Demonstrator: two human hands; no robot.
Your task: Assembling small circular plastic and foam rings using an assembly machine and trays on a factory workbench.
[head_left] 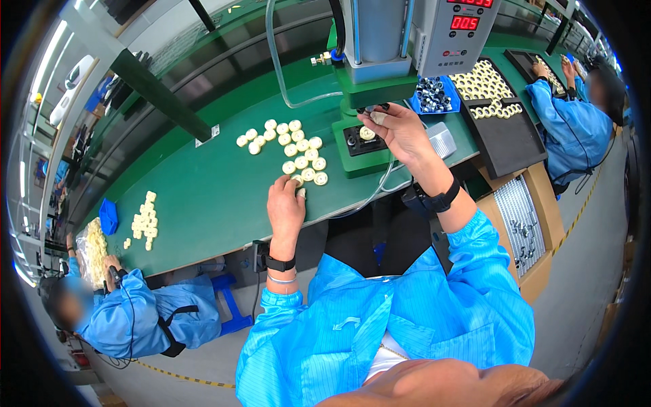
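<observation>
Two small red-lit displays (465,22) sit on the grey press box; a clear bag (91,249) lies far left.

Matt green mat (203,190) on the bench, smooth. Small cream rings (298,152), plastic by the look, faintly glossy. Grey press housing (380,30), painted metal with a soft sheen. Clear hose (274,61), glossy plastic. Black tray (505,139), matt plastic. Blue smock sleeve (488,271), thin striped cloth. Brown carton (542,197), plain cardboard.
</observation>
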